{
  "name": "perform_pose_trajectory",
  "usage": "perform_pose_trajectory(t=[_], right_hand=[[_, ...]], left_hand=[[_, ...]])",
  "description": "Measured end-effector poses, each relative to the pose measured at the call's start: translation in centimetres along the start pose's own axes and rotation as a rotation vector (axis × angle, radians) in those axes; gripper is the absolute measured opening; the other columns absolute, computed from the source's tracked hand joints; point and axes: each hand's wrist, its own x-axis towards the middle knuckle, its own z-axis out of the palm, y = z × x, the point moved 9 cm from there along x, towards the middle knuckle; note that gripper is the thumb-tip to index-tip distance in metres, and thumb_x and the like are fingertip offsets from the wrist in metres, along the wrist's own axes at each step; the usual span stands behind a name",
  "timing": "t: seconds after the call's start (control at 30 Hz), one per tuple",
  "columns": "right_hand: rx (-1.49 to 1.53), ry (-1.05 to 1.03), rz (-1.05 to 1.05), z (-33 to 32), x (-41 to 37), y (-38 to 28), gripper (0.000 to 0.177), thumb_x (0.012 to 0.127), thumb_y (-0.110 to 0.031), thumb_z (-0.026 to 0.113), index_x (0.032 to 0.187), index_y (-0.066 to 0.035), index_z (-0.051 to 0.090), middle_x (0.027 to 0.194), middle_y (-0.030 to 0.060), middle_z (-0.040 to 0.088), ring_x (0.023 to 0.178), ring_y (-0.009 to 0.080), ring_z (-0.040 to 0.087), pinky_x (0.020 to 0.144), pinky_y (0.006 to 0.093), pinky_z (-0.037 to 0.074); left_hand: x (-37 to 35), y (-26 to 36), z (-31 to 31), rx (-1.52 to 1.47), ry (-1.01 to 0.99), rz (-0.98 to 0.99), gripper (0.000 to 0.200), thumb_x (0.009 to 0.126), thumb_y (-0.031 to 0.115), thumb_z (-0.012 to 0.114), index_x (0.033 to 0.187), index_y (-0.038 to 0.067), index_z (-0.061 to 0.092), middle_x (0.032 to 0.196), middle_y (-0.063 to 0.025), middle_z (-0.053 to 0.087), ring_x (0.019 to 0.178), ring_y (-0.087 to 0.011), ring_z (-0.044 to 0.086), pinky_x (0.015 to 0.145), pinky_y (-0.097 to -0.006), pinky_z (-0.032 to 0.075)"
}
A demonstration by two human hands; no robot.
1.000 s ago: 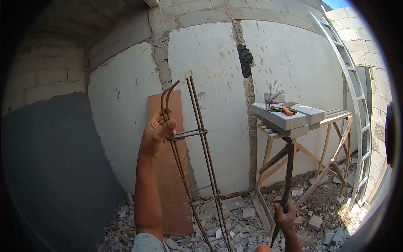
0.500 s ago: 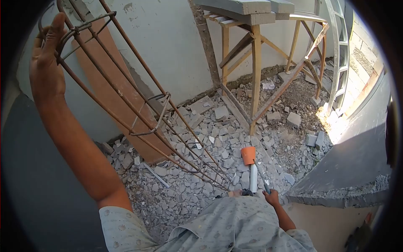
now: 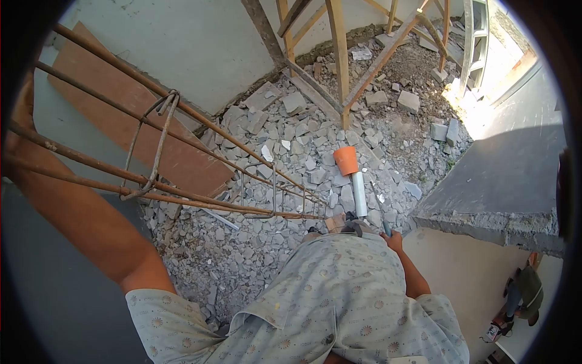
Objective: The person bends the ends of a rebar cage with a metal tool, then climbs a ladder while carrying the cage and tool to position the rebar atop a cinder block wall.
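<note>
At the left edge, my left hand (image 3: 23,130) is dim and partly cut off, up against the bars of a rusty rebar cage (image 3: 159,142); its fingers do not show clearly. The cage slants from the upper left down to the rubble near my feet. Low at my right side, my right hand (image 3: 394,241) is closed round the handle of a long thin tool (image 3: 385,225), whose far end is hard to make out. An orange bucket-like cup (image 3: 346,161) and a white pipe (image 3: 359,194) lie on the rubble in front of me.
Broken rubble (image 3: 260,242) covers the ground. A brown board (image 3: 139,121) leans at the wall on the left. Wooden trestle legs (image 3: 339,60) stand ahead, a metal ladder-like frame (image 3: 474,45) behind them. A rough-edged slab (image 3: 497,182) juts in right; another person (image 3: 526,291) is lower right.
The view has tipped downward. The rebar cage's upper end has swung lower and left together with my left hand. My right hand still holds the tool.
</note>
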Motion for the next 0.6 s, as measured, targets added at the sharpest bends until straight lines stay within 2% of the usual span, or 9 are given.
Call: perform_pose_trajectory(t=[0.03,0.13,0.2,0.33,0.43,0.53,0.6], right_hand=[[0.034,0.014,0.009,0.0,0.0,-0.4,0.041,0.078,-0.035,0.076,0.075,0.003,0.065,0.065,0.0212,0.063,0.060,0.0327,0.063,0.060,0.0464,0.048],[0.127,0.053,0.030,-0.3,0.2,-1.1,0.042,0.080,-0.036,0.075,0.074,0.003,0.063,0.060,0.0169,0.060,0.054,0.0276,0.059,0.055,0.0460,0.045],[0.181,0.067,0.061,0.0,0.4,-1.1,0.039,0.082,-0.033,0.075,0.074,0.003,0.061,0.057,0.0136,0.058,0.052,0.0243,0.057,0.052,0.0434,0.044],[0.240,0.103,0.102,1.0,-0.8,-0.4,0.036,0.083,-0.030,0.073,0.073,0.003,0.060,0.055,0.0097,0.054,0.051,0.0210,0.055,0.051,0.0407,0.043],[0.216,0.155,0.095,1.0,-2.8,-0.4,0.040,0.083,-0.032,0.073,0.073,0.004,0.060,0.056,0.0144,0.057,0.051,0.0245,0.057,0.054,0.0440,0.046],[0.067,0.157,0.025,2.1,-2.9,1.7,0.041,0.082,-0.035,0.073,0.076,0.004,0.063,0.060,0.0196,0.061,0.053,0.0298,0.060,0.057,0.0465,0.048],[0.064,0.124,0.049,3.4,-2.7,4.0,0.039,0.080,-0.036,0.075,0.077,0.002,0.065,0.065,0.0216,0.063,0.059,0.0324,0.063,0.061,0.0454,0.049]], left_hand=[[0.6,-0.2,1.0,0.013,-0.137,-0.044,0.029,0.078,0.044,0.061,0.086,0.015,0.063,0.091,-0.0065,0.060,0.089,-0.0230,0.056,0.068,-0.0430,0.047],[2.7,2.4,-1.8,0.508,0.321,0.176,0.024,0.078,0.035,0.062,0.086,0.013,0.062,0.098,-0.0090,0.061,0.088,-0.0245,0.058,0.068,-0.0424,0.050],[2.5,2.1,-1.3,0.681,0.424,0.217,0.027,0.079,0.035,0.061,0.089,0.010,0.062,0.101,-0.0119,0.060,0.091,-0.0257,0.058,0.072,-0.0428,0.049],[2.1,-0.3,0.5,0.896,0.486,0.249,0.035,0.080,0.034,0.059,0.095,0.003,0.061,0.106,-0.0177,0.059,0.096,-0.0283,0.057,0.079,-0.0436,0.047],[2.2,-1.8,1.3,0.996,0.509,0.261,0.040,0.082,0.034,0.058,0.099,-0.001,0.060,0.110,-0.0221,0.058,0.101,-0.0301,0.057,0.085,-0.0443,0.046],[2.4,-3.4,1.6,1.078,0.521,0.257,0.045,0.083,0.034,0.057,0.104,-0.006,0.059,0.114,-0.0265,0.056,0.105,-0.0320,0.057,0.091,-0.0449,0.045],[2.6,-4.5,1.7,1.126,0.529,0.253,0.049,0.084,0.034,0.056,0.107,-0.009,0.059,0.116,-0.0294,0.056,0.108,-0.0333,0.056,0.095,-0.0453,0.044]])
